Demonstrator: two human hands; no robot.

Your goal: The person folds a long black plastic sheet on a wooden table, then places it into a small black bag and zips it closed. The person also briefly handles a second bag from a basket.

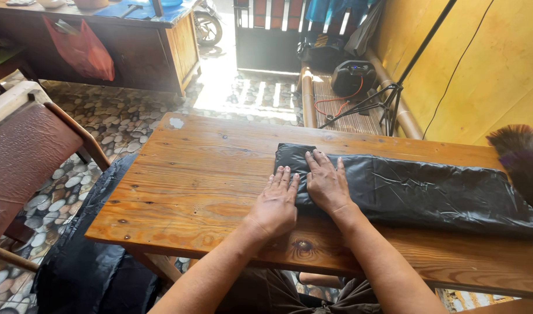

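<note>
At the left of the frame stands a brown chair (pixel 22 157) on a pebble-patterned floor (pixel 112 119), with black plastic sheeting (pixel 86 256) draped below the table edge. On the knotty, varnished wooden table (pixel 208 180), the left hand (pixel 276 203) lies flat, fingers together, touching the end of a long folded black plastic bag (pixel 418 192). The right hand (pixel 326 183) presses flat on it, fingers slightly spread, gripping nothing. This looks like smoothing a fold; another fold would need both palms level. A feather duster (pixel 519 154) shows at the right.

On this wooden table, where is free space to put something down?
The table is bare left of the left hand, up to its far corner. A narrow strip runs before the black plastic sheet. Crowded: the right half, under the sheet and right hand.
</note>
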